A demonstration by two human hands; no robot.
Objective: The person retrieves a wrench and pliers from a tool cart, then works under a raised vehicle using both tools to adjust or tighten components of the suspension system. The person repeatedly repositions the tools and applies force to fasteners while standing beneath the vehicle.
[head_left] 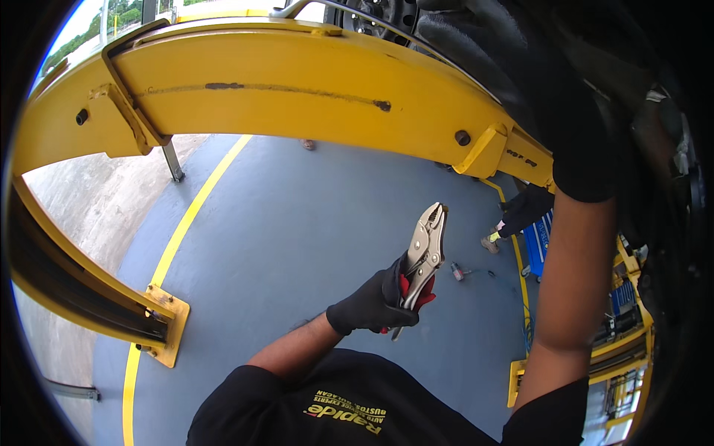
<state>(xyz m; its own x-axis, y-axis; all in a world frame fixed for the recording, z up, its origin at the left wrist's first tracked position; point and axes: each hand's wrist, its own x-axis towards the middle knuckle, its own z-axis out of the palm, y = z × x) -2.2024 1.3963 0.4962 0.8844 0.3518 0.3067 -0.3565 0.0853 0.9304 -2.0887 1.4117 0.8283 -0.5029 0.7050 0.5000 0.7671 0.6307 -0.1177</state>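
Note:
In the middle of the view, my left hand point(375, 301), in a black glove with red on the fingers, is wrapped round the handles of silver locking pliers point(428, 249). The pliers point upward, their jaws slightly apart and touching nothing. My right arm reaches up at the right side, and the black glove of my right hand point(585, 167) merges with the dark vehicle parts point(476, 44) overhead. Its fingers cannot be made out, nor whether they hold anything.
A thick yellow lift arm point(282, 89) crosses overhead. A bolted yellow base plate point(175, 327) stands at left. A small tool point(459, 272) lies on the grey floor point(297, 223). Another person's shoe point(491, 244) and a blue cart point(537, 249) are at right.

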